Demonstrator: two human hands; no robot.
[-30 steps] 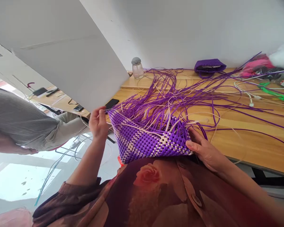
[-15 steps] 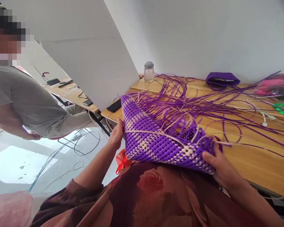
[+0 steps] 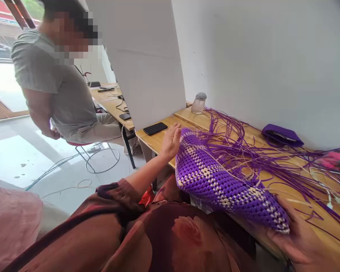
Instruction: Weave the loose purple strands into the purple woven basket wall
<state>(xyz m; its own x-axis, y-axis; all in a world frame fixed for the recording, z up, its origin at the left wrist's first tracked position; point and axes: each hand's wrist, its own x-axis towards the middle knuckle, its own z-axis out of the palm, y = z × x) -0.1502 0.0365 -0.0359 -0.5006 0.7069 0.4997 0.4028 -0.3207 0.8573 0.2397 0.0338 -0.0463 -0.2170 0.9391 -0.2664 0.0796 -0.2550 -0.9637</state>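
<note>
A half-woven purple and cream basket [image 3: 215, 179] lies tilted across the front of the table, over my lap. Its loose purple and cream strips [image 3: 243, 147] fan out from the far side. My left hand [image 3: 171, 141] holds the basket's left end, its palm against the side and fingertips at the upper corner. At the other end, my right hand [image 3: 300, 238] grips the lower right corner, with part of its fingers hidden behind the weave and slightly blurred.
On the wooden table [image 3: 184, 117] are a black phone [image 3: 155, 129], a glass jar with a grey lid [image 3: 198, 104], a finished-looking purple pouch [image 3: 282, 135] and white cables [image 3: 329, 204]. A seated person [image 3: 65, 94] is at left, beyond a white partition [image 3: 153, 75].
My view has swung left. The basket has turned, its right end now lower and closer to me. My left hand's fingers have straightened upward along its left end.
</note>
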